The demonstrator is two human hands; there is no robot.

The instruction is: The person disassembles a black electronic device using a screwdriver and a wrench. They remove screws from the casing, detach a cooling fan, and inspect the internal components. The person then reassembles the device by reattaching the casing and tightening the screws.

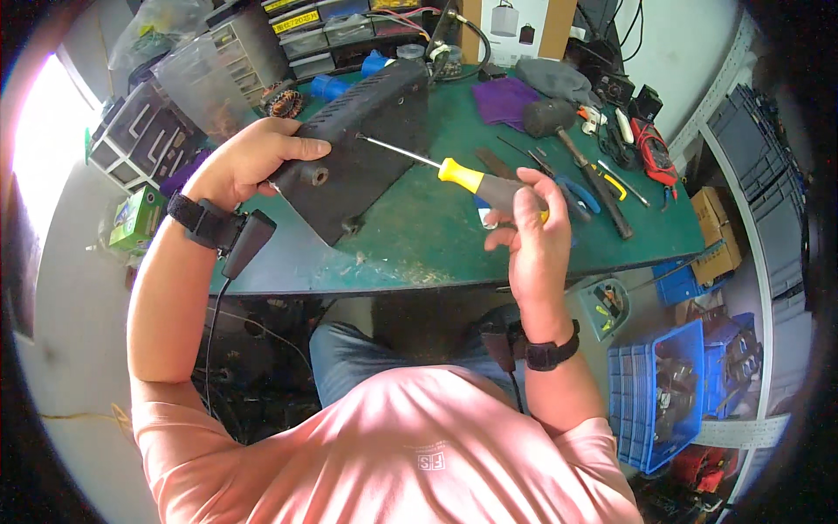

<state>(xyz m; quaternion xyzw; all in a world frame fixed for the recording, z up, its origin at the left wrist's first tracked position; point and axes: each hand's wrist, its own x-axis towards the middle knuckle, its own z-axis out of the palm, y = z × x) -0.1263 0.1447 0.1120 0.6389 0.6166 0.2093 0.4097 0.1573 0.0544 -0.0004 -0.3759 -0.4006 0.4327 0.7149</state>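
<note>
Right hand point(532, 214) has its fingers around the grey end of the yellow-and-grey screwdriver point(460, 175), and the shaft points left, tip right at the black housing point(375, 170)! Left hand point(262, 157) grasps that housing by its near left edge, thumb on top, the piece stretching away to the right over the green table point(419, 258). Farther out, a mallet point(549, 118) beside a purple cloth point(503, 99).

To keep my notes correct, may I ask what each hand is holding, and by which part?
The left hand holds the black casing by its left edge; the right hand holds the screwdriver by its handle's rear.
</note>
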